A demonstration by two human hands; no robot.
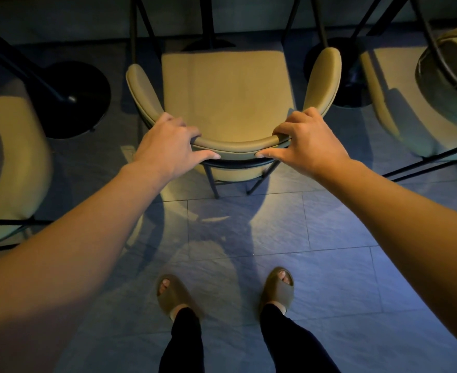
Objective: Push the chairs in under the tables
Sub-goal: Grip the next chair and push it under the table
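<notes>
Tiled floor, grey, with pale grout lines and the shadows of arms and legs falling across it. Middle chair, tan-cushioned with a curved padded backrest on a thin black metal frame, directly ahead of the person; its front seat edge lies near a dark table post and round table base at the top of the view, the tabletop itself out of sight. Left chair and right chair, same tan upholstery, flank the middle one, each cut off by the picture edge. Left table base, a large black disc on the floor between the left and middle chairs; right table base, partly hidden behind the middle chair's right arm. Left hand grips the left part of the curved backrest, fingers curled over the top rim, thumb stretched along the outer face. Right hand holds the right part in mirror fashion. Two feet in olive open-toed slippers, well back from the chair legs, below dark trouser hems
</notes>
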